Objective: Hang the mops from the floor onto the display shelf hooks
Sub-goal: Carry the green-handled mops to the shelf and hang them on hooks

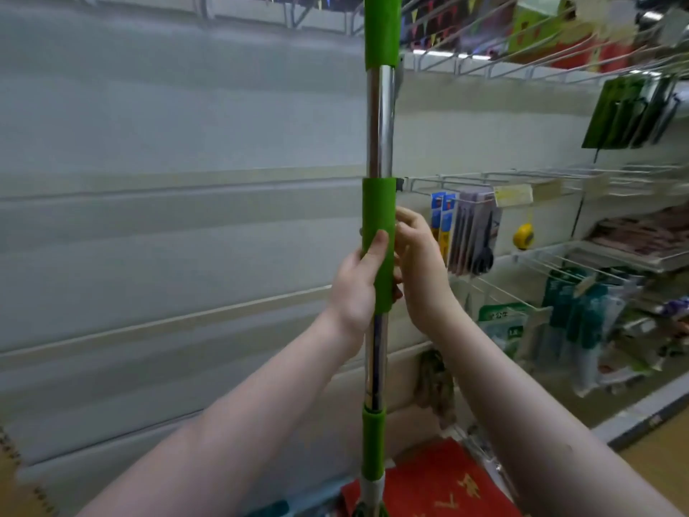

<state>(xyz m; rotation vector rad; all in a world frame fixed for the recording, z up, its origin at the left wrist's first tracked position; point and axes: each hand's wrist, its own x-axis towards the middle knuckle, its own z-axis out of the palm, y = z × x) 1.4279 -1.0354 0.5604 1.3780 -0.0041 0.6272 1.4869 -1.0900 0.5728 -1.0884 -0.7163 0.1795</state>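
Observation:
A mop [379,128] with a chrome pole and green grip sleeves stands upright in the middle of the view, its top and its head cut off by the frame. My left hand [354,289] grips the middle green sleeve from the left, thumb across its front. Just to the right, my right hand [419,270] lies against the same sleeve with its fingers curled toward it; whether they wrap round it is hidden. The pole stands in front of the grey display shelf back panel [167,181]. Wire hooks [466,181] stick out just right of the pole.
Right of the pole, wire hooks and racks [559,263] carry packaged goods, a yellow tape measure [523,236] and green packets [626,110]. A red mat [447,483] lies low by the shelf base. The floor edge shows at lower right.

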